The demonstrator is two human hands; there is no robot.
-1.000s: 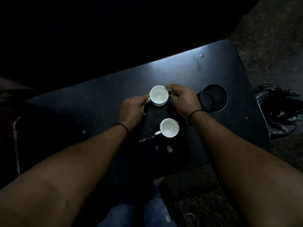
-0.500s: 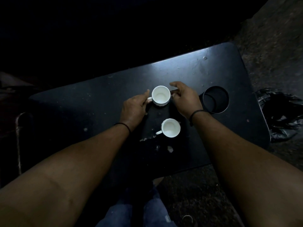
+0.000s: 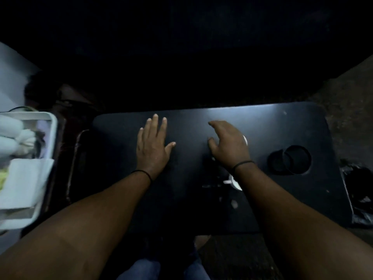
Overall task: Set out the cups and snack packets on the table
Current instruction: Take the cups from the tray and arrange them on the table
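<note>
A round cup-holder recess is seen sunk into the right part of the dark table, and a crumpled black bag lies off the table's right edge. At the far left a white tray with pale, blurred contents is seen, well apart from the hands; what it holds cannot be made out. Two white cups are largely hidden by the right arm: of the far cup only a sliver of rim is shown at the right edge of the right hand, and of the near cup only a handle and part of the rim are seen beside the right wrist. The right hand is held loosely curled above the far cup, nothing being gripped in it. The left hand is spread flat, fingers extended, empty, over bare tabletop to the left of both cups. The tabletop is scuffed, with pale specks near its front edge. The room is dim, and the ground beyond the table is lost in darkness.
</note>
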